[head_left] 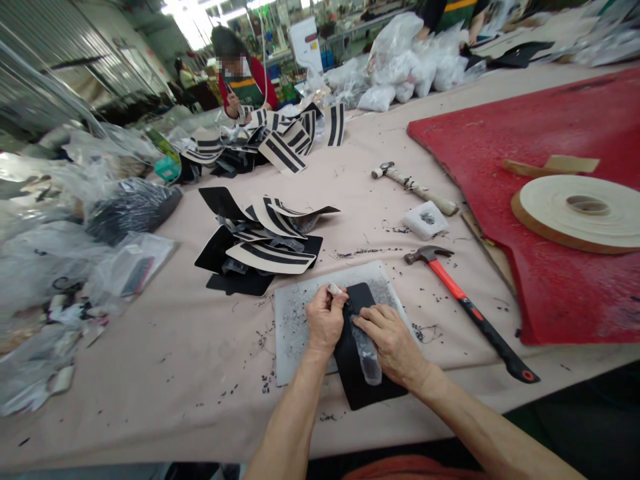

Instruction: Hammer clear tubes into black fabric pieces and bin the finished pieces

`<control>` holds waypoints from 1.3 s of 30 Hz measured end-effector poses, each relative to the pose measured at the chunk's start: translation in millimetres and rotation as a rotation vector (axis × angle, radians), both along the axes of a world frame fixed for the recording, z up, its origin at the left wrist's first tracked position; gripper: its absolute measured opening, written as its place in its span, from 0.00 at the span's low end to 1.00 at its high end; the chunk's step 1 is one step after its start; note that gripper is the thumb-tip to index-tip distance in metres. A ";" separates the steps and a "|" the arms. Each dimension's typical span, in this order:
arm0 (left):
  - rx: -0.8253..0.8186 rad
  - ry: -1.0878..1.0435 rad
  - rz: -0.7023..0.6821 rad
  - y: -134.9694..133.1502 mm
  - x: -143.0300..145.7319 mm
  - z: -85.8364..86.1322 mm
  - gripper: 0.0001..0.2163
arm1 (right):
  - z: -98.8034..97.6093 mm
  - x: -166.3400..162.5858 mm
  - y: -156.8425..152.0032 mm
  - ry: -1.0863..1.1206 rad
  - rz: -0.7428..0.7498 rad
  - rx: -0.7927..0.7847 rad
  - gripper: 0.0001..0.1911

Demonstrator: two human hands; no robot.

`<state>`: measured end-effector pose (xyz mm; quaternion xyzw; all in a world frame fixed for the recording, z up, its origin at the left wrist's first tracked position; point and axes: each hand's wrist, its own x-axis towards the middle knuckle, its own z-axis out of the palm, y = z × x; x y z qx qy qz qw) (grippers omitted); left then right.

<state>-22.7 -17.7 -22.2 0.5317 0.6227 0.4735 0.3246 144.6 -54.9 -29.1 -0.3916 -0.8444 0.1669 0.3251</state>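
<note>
A flat black panel (350, 373) with rounded corners lies partly over a pale grey board (293, 333) on the table. Clear plastic film (369, 363) covers a strip along the panel's middle. My left hand (324, 320) is closed at the panel's upper left edge, pinching a short white-wrapped rod (334, 289) whose lower end is hidden. On the panel's right side, my right hand (393, 340) has bent fingers gripping at the film-covered strip; its fingertips are partly hidden. Small black scraps are scattered over the board.
A claw hammer (465, 303) lies right of the board, a hammer with wrapped handle (415, 189) and a white block (425, 220) beyond it. Striped panels (273, 257) are piled left. A tape roll (575, 210) rests on a red sheet (565, 293). A co-worker (245, 80) sits across.
</note>
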 end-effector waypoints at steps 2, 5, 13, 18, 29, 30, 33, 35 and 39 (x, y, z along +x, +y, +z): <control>0.028 0.062 0.010 -1.2 1.4 -1.8 0.08 | 1.4 3.7 1.9 0.019 0.032 -0.047 0.15; 0.091 0.137 -0.016 -3.6 2.1 -4.6 0.08 | 5.3 26.0 9.2 -0.012 0.060 -0.097 0.17; 0.175 0.130 -0.114 -1.0 -0.6 -12.6 0.06 | 19.4 137.6 40.4 -0.647 -0.723 -0.387 0.15; 0.137 0.078 -0.103 3.4 -1.5 -9.8 0.05 | 38.9 140.7 50.1 0.216 -0.655 -1.155 0.04; 0.186 0.189 -0.184 0.2 -0.3 -15.3 0.05 | 111.9 68.7 17.6 -0.153 -0.272 -0.219 0.21; 0.183 0.203 -0.182 0.4 -0.5 -15.4 0.05 | 114.2 66.9 19.6 -0.286 -0.221 -0.188 0.19; 0.169 0.208 -0.188 0.1 0.4 -15.2 0.05 | 132.1 66.1 27.6 -0.494 -0.137 -0.150 0.17; 0.168 0.193 -0.203 -0.8 1.6 -15.1 0.05 | 151.1 64.8 29.9 -0.342 -0.207 -0.027 0.17; 0.178 0.176 -0.205 -1.4 0.7 -15.9 0.05 | 157.5 57.1 24.8 0.140 -0.395 0.223 0.16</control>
